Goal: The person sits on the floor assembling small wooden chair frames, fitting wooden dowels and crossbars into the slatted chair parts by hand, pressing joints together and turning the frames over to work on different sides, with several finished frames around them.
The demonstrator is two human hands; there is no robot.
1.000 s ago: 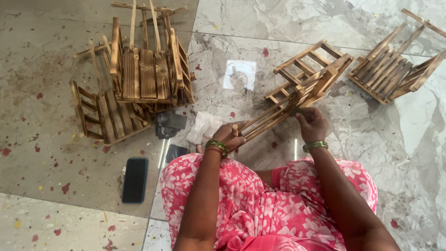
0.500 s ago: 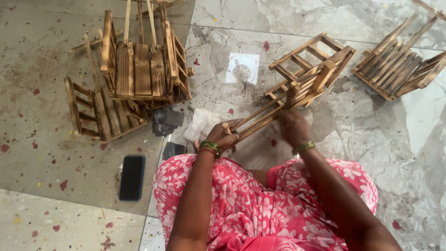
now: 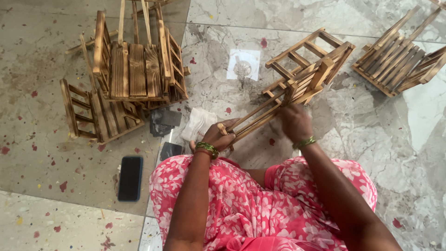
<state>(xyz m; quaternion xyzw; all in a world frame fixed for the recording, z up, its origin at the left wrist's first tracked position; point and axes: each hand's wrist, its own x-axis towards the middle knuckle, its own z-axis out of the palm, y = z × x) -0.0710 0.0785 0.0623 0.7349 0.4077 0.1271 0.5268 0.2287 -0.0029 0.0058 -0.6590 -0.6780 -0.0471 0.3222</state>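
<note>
Now, by parts:
Left hand (image 3: 217, 138): my fingers are curled tight round the near ends of the long slats.
Right hand (image 3: 294, 122): pressed on the slats further up; its grip is hidden.
Wooden frame (image 3: 304, 76): tilted on the floor (image 3: 362, 135) before my knees, half built by the look of it.
Done: stacked pieces (image 3: 134, 69) at left, another (image 3: 395, 58) at right.
Nearby: phone (image 3: 130, 178), cloth (image 3: 199, 123).

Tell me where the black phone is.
In the head view, the black phone lies flat on the floor at lower left, beside the left hand, below the wooden racks.
</note>
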